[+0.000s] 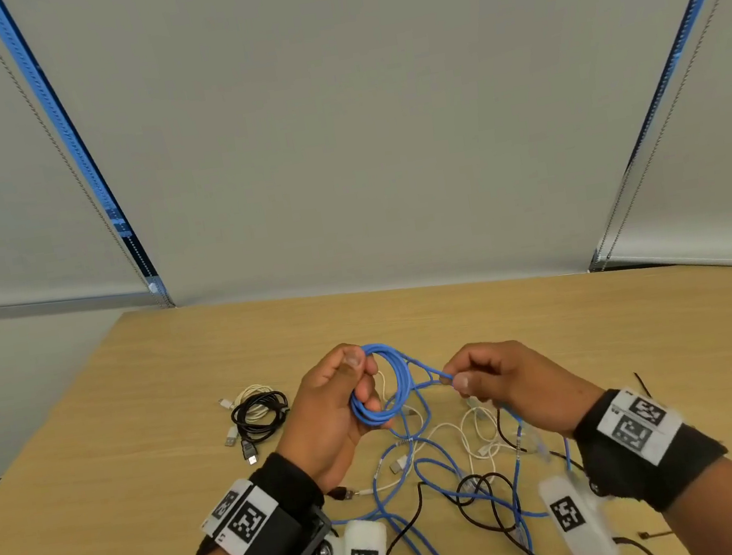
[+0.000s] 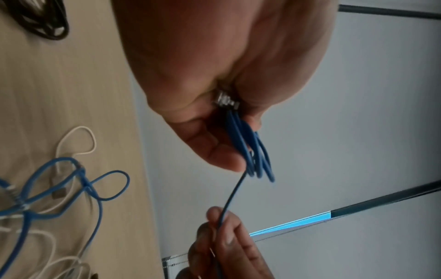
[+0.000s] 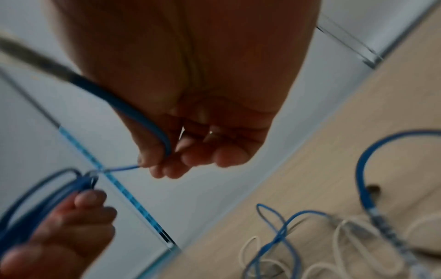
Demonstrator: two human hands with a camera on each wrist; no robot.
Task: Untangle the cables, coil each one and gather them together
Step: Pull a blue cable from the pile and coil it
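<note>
Nearest: loose tangle (image 1: 453,476) of blue, white and black cables lies on the counter (image 1: 644,332) between the wrists, strands crossing; some run off the near edge of view.

Above it, left hand (image 1: 330,404) grips a blue coil (image 1: 381,383) of several turns, thumb clamped over the top. Right hand (image 1: 501,380) pinches the same blue cable's free run just beside the coil, the short stretch between the hands nearly taut; the tail drops from that hand into the tangle.

Step in hand, as I judge it: coiling the blue cable, partway. Next wrap needs slack drawn out of the crossings below; snagging looks likely.

Farther left: black-and-white bundle (image 1: 258,412), already coiled, well apart from the tangle. Bare counter beyond the hands up to the far edge at the wall.
</note>
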